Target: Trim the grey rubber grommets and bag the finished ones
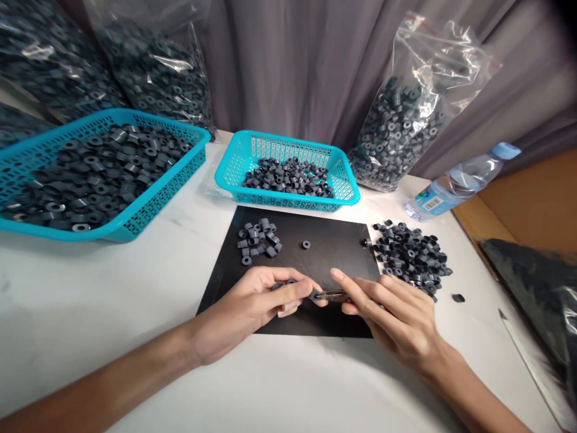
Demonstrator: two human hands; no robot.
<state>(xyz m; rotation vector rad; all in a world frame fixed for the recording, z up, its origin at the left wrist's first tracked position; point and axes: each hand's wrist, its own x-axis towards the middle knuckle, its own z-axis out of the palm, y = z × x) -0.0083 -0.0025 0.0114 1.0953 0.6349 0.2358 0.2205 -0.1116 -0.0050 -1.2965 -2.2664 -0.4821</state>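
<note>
My left hand (274,294) is closed, pinching a small dark grey ring (314,295) at its fingertips above the black mat (333,322). More grey pieces show between its thumb and curled fingers. My right hand (396,310) grips a slim metal tool (332,295), whose narrow tip touches the ring. My fingers cover the tool's handle, so its exact kind does not show. A single ring (306,245) lies on the mat beyond my hands. To its left sits a small pile of thick grey rings (259,240).
A heap of dark pieces (410,255) spreads at the mat's right edge. Behind are a turquoise basket (288,200) and a larger one (157,201), both holding grey rings. A filled plastic bag (396,132), a water bottle (460,183) and a cardboard box (532,198) stand right.
</note>
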